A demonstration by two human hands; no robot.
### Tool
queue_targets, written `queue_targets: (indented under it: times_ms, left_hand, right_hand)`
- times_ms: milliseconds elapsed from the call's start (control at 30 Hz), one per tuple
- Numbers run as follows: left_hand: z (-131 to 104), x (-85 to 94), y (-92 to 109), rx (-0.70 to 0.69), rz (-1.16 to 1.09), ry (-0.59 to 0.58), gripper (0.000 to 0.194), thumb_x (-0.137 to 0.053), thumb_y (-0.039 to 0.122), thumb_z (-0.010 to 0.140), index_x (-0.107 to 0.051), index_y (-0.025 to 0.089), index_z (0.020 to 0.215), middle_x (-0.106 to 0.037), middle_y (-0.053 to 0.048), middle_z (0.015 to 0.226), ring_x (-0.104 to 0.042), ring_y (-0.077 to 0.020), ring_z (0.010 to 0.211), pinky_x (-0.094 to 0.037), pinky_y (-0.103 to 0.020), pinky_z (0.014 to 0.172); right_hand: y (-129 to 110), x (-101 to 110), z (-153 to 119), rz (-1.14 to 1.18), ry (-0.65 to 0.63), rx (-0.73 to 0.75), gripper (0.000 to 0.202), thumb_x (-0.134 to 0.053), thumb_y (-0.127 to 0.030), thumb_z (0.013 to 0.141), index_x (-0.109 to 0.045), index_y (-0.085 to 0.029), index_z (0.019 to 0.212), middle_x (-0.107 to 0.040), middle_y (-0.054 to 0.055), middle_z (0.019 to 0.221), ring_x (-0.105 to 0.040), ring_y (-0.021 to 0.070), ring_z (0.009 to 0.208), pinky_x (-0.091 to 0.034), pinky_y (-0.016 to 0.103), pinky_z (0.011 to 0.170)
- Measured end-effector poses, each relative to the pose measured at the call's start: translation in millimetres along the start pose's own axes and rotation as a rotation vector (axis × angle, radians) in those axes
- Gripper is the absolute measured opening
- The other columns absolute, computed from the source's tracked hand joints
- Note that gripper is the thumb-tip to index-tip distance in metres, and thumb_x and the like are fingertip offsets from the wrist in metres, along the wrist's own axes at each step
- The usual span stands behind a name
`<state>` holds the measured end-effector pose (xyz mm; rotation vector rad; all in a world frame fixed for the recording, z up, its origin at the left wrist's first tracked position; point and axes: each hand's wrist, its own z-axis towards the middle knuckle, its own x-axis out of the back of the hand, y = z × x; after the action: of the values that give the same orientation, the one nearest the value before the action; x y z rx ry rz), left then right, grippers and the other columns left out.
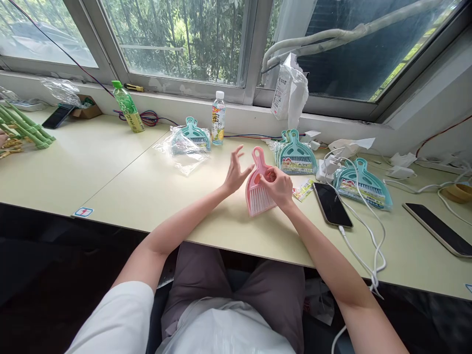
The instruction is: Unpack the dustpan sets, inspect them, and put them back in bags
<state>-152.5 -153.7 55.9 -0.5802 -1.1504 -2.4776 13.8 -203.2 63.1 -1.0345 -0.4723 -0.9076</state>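
A pink dustpan and brush set (259, 196) stands tilted over the table, its looped handle pointing up toward the window. My right hand (278, 187) grips it at the right side, thumb and fingers closed near the base of the handle. Just left of the set is my left hand (237, 172), its fingers spread and holding nothing, the thumb tip close to the pink edge. A colourful printed card (303, 190) lies flat on the table to the right of my right hand.
Teal dustpan sets lie at the back left (191, 137), behind my right hand (297, 157) and at the right (363, 187). A phone (333, 205) with white cables (374, 241) is at the right. Bottles (218, 120) (128, 108) stand near the window.
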Motion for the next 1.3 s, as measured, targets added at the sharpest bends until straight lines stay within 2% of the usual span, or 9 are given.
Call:
queue_targets:
  times_ms: [133,233,467,633,800,933,1067,1200,1300]
  left_hand:
    - [-1,0.1,11,0.24,-0.507,-0.592,0.052,-0.038,0.037,0.098,-0.029,0.027,0.148,-0.061,-0.011,0.129,-0.063,-0.022,0.113,-0.054,-0.034,0.089]
    - [-7,-4.3,1,0.333,-0.648,-0.727,0.06,-0.061,0.036,0.085,-0.042,0.024,0.141,-0.063,-0.011,0.127,-0.063,-0.025,0.113,-0.056,-0.033,0.085]
    - [-1,-2.5,-35,0.441,-0.704,-0.54,0.064,-0.067,0.035,0.076,-0.046,0.02,0.135,-0.06,-0.014,0.132,-0.064,-0.0259,0.114,-0.059,-0.034,0.086]
    - [5,4.2,-37,0.389,-0.718,-0.425,0.067,-0.064,0.037,0.076,-0.044,0.022,0.138,-0.059,-0.014,0.136,-0.064,-0.0256,0.115,-0.059,-0.037,0.089]
    - [5,-0.5,-42,0.35,-0.668,-0.347,0.063,-0.058,0.041,0.082,-0.041,0.021,0.139,-0.056,-0.015,0.138,-0.063,-0.026,0.117,-0.059,-0.038,0.089]
    - [5,-4.5,-53,0.414,-0.802,-0.254,0.063,-0.063,0.037,0.079,-0.043,0.024,0.137,-0.058,-0.012,0.136,-0.064,-0.0234,0.114,-0.058,-0.036,0.088]
    - [7,-6.4,-61,0.58,-0.966,-0.1,0.056,-0.077,0.034,0.068,-0.058,0.021,0.119,-0.069,-0.007,0.113,-0.069,-0.02,0.097,-0.057,-0.033,0.084]
    - [7,-6.3,-61,0.629,-1.032,-0.04,0.05,-0.083,0.03,0.061,-0.065,0.019,0.107,-0.071,-0.005,0.103,-0.069,-0.0173,0.089,-0.056,-0.032,0.081]
    - [7,-6.0,-59,0.618,-1.042,-0.04,0.052,-0.084,0.03,0.06,-0.065,0.02,0.108,-0.072,-0.005,0.105,-0.069,-0.0186,0.091,-0.056,-0.034,0.083]
  right_hand:
    - [-1,2,1,-0.05,0.038,-0.05,0.025,-0.057,-0.045,0.085,-0.063,-0.021,0.091,-0.07,0.007,0.087,-0.062,0.0215,0.077,-0.039,0.03,0.068]
    - [9,4,7,-0.109,-0.061,-0.054,0.022,-0.057,-0.042,0.087,-0.066,-0.022,0.09,-0.071,0.007,0.089,-0.062,0.0226,0.081,-0.039,0.029,0.068]
    - [62,42,34,-0.525,-0.011,-0.184,0.02,-0.052,-0.026,0.089,-0.069,-0.016,0.094,-0.067,0.018,0.103,-0.063,0.0285,0.09,-0.041,0.036,0.074]
    - [92,55,38,-0.742,-0.437,-0.297,0.019,-0.064,-0.03,0.082,-0.07,-0.011,0.084,-0.068,0.023,0.094,-0.064,0.0331,0.092,-0.042,0.038,0.071]
    - [69,50,29,-0.465,-0.821,-0.018,0.032,-0.06,-0.047,0.086,-0.07,-0.019,0.097,-0.071,0.012,0.101,-0.066,0.0261,0.088,-0.044,0.031,0.068]
    - [38,38,16,-0.444,-0.772,0.223,0.04,-0.06,-0.047,0.087,-0.063,-0.026,0.122,-0.059,0.007,0.136,-0.061,0.0278,0.11,-0.047,0.032,0.078]
    - [23,26,8,-0.505,-0.697,0.294,0.042,-0.049,-0.043,0.094,-0.057,-0.024,0.13,-0.05,0.008,0.145,-0.057,0.0297,0.116,-0.049,0.036,0.084]
    - [30,12,9,-0.534,-0.592,0.143,0.058,-0.047,-0.05,0.095,-0.046,-0.013,0.14,-0.033,0.019,0.154,-0.037,0.0343,0.138,-0.042,0.044,0.102]
    - [39,1,10,-0.483,-0.641,0.06,0.064,-0.042,-0.048,0.098,-0.038,-0.004,0.144,-0.032,0.027,0.152,-0.028,0.0351,0.144,-0.036,0.046,0.108]
